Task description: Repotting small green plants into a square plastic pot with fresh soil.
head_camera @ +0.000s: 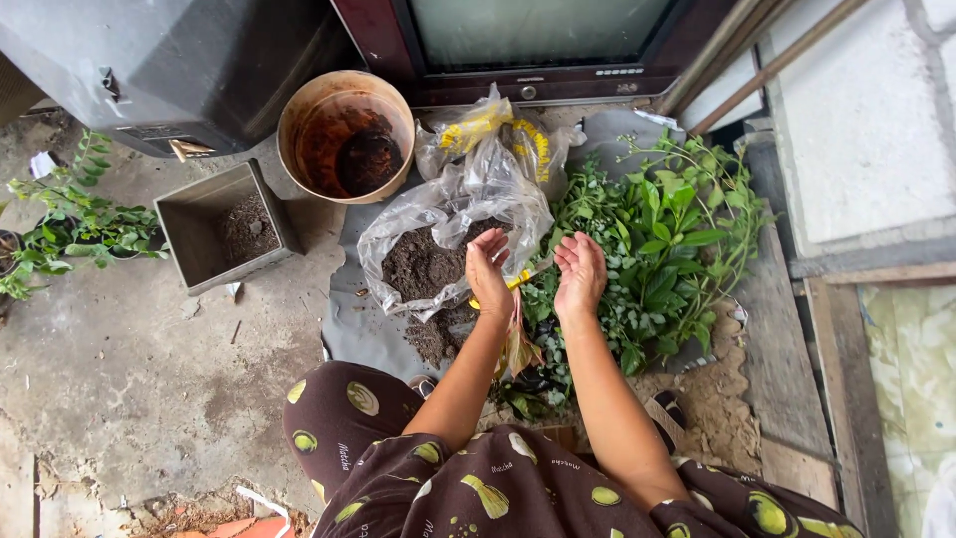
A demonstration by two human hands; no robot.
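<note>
Squatting over the potting work, the person held left hand (488, 267) and right hand (580, 273) open, palms up, grasping nothing, above the opened plastic soil bag (448, 234); beyond, the grey square pot (221, 227) was barely filled, leafy cuttings (662, 239) unplanted.

Clear plastic bag (453, 224) of dark soil, open, centre on grey sheet; yellow print near its crumpled top. Dark-framed screen (533, 30) top centre, glass blank greyish.
</note>
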